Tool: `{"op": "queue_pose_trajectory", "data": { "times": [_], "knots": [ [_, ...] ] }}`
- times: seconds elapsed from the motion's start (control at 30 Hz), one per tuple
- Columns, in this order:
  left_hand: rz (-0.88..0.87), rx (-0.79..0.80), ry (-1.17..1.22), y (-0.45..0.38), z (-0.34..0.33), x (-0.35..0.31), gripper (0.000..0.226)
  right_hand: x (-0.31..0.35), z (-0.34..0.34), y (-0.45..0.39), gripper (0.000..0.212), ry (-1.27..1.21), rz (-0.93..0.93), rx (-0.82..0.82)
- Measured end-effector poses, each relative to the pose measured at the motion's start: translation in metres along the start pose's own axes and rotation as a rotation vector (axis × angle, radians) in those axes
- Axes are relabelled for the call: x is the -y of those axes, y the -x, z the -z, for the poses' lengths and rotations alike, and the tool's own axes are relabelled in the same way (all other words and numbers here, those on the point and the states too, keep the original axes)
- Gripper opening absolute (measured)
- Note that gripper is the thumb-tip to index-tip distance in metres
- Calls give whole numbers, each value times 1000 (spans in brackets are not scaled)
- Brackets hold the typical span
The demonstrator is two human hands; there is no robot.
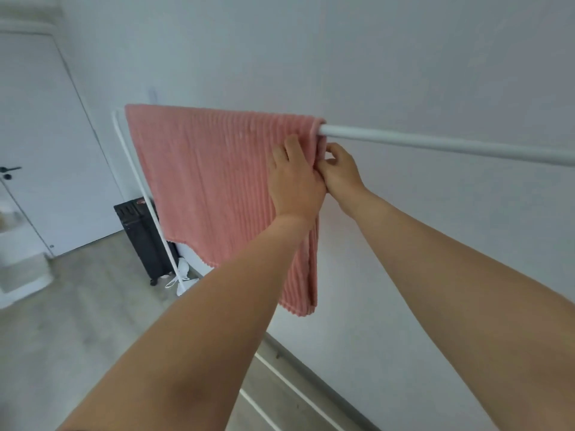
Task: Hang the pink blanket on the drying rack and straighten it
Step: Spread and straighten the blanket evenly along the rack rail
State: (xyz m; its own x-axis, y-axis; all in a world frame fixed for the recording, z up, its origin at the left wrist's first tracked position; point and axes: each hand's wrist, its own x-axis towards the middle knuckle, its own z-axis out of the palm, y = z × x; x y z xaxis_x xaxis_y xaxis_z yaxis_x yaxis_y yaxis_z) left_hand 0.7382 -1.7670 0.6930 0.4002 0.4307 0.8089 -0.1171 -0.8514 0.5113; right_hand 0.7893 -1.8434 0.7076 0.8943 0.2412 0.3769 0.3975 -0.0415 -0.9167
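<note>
1. Head view looks along both bare forearms to two hands meeting at the right-hand edge of the pink blanket (217, 181).
2. Pink blanket, ribbed in texture, is draped over the top rail of the white drying rack (435, 144), hanging down on the near side in a broad sheet.
3. Left hand (294, 178) lies on the front face of the blanket just below the rail, fingers straight and pointing up, palm against the cloth; it presses rather than grasps.
4. Right hand (340, 171) sits just beside the left, touching it at the thumb side, with its fingers curled round the blanket's side edge, pinching the fabric just under the rail.
5. Above the grip, the blanket's corner wraps over the rail; to the right of the grip the rail runs on bare.
6. Left of the grip, the blanket spreads toward the rack's far upright, reaching almost to it.
7. Below the grip, the gripped edge hangs lower than the far side, so the bottom hem slants; the lowest corner falls behind the left forearm.
8. Farther left and below, a black heater (140, 231) stands on the floor near the rack's foot, with a white door (40, 150) beyond it.
9. White bars of the rack's base show on the wood-look floor (62, 321) beneath the forearms.
</note>
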Motion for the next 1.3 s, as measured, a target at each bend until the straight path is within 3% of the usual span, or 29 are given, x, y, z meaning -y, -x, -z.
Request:
{"op": "queue_pose_trajectory", "data": {
  "times": [0.1, 0.3, 0.4, 0.5, 0.6, 0.77, 0.87, 0.97, 1.13, 1.3],
  "knots": [
    [89, 47, 72, -11, 3, -3, 27, 10, -3, -9, 17, -45, 4, 23],
    [77, 36, 80, -18, 6, 7, 15, 23, -9, -8, 18, -105, 14, 69],
    [32, 39, 129, -20, 10, 5, 31, 22, -5, -10, 18, -92, 4, 7],
    [-65, 83, 114, -21, 17, 6, 47, 23, 0, -3, 28, -170, -7, 55],
    [-111, 159, 157, -22, 16, 17, 35, 22, 0, 6, 21, -217, 7, 100],
    [-286, 165, 11, -26, 17, 30, 24, 9, -4, -7, 17, 85, 82, -56],
    [-303, 143, -73, -27, 16, 28, 18, 3, 1, -9, 24, 212, 100, -147],
    [-315, 95, -40, -28, 12, 19, 11, 3, 9, -5, 31, 255, 118, -217],
    [-391, 65, 22, -28, 3, -1, 29, 8, 27, 5, 21, 282, 139, -321],
    [-478, 30, 159, -13, -11, -24, 24, 13, 54, 22, 29, 301, 136, -487]
  ]
}}
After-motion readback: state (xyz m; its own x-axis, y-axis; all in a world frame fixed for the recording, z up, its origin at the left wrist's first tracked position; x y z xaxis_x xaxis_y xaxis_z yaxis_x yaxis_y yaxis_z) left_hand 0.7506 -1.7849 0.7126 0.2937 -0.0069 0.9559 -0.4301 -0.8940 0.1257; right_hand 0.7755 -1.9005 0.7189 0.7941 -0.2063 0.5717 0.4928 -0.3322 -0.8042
